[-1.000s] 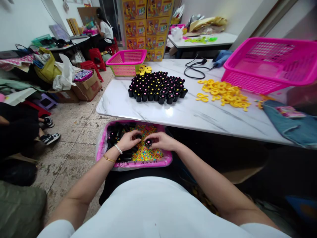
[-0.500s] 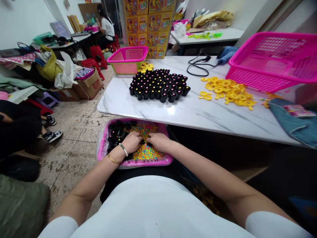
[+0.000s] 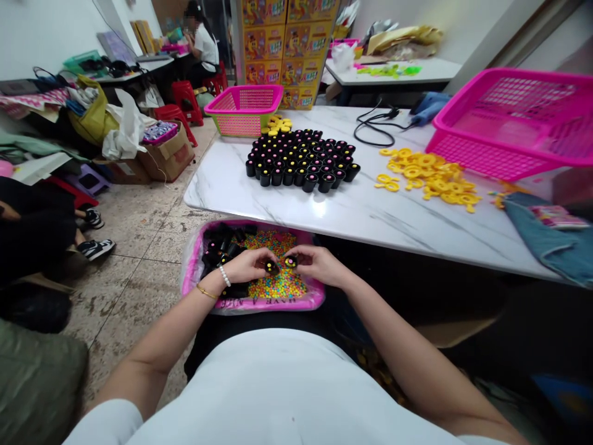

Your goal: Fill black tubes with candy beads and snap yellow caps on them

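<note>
In the head view, a white, grey-veined, marble-patterned tabletop (image 3: 361,213) fills the middle, above a speckled floor (image 3: 162,247). Both forearms stretch forward; the left hand (image 3: 248,266) grips a small black round cup (image 3: 270,267) between thumb and fingers, and the right hand (image 3: 317,262) pinches a matching black cup (image 3: 291,261) just beside it. Both cups are over a pink, clear-plastic-lined basin (image 3: 301,303) holding tiny round multicoloured beads (image 3: 278,287), with more glossy black cups (image 3: 217,247) heaped at its left.

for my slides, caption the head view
Left hand and right hand each hold a black cup over small colorful balls in a pink tray.
</note>
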`<state>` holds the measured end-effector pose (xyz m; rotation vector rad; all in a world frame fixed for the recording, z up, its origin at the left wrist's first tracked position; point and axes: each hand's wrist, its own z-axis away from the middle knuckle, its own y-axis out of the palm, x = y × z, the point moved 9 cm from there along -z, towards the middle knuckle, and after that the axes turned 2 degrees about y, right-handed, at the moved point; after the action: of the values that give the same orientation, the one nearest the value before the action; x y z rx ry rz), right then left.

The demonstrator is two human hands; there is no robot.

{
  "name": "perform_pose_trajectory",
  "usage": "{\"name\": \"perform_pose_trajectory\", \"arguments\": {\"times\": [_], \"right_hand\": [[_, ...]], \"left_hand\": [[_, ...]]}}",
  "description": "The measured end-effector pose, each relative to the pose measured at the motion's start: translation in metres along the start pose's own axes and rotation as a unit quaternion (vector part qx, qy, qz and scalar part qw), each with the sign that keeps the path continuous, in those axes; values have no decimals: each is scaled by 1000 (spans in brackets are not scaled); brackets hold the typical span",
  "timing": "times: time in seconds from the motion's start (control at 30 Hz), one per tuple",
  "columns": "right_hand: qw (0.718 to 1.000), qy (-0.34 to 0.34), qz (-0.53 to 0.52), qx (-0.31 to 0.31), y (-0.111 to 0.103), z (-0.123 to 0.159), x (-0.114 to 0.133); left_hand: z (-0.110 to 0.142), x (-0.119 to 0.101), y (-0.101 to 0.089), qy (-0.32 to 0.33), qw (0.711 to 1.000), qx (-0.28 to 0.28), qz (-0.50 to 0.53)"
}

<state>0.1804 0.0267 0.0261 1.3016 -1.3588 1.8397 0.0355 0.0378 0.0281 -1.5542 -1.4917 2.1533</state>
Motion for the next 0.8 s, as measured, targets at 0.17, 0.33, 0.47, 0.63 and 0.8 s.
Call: {"name": "perform_pose_trajectory", "arguments": {"times": [0.17,0.33,0.47,0.63,0.8], "right_hand": [[994,-33,95,-43,-1,-2,11],[969,-91,211,-88,1,2,33],[945,-117,298,-72,13,3,44],[925,-117,359,-44,24,1,43],[955,-120,263,-69,19,0,40]], "left_hand": [[-2,3,5,-16,1000,-4,11],[-1,6,11,-28,1000,4,13],[-1,8,11,-36,999,-1,23],[-1,10,10,-37,998,-14,41],[0,7,10,-19,998,-2,66]]}}
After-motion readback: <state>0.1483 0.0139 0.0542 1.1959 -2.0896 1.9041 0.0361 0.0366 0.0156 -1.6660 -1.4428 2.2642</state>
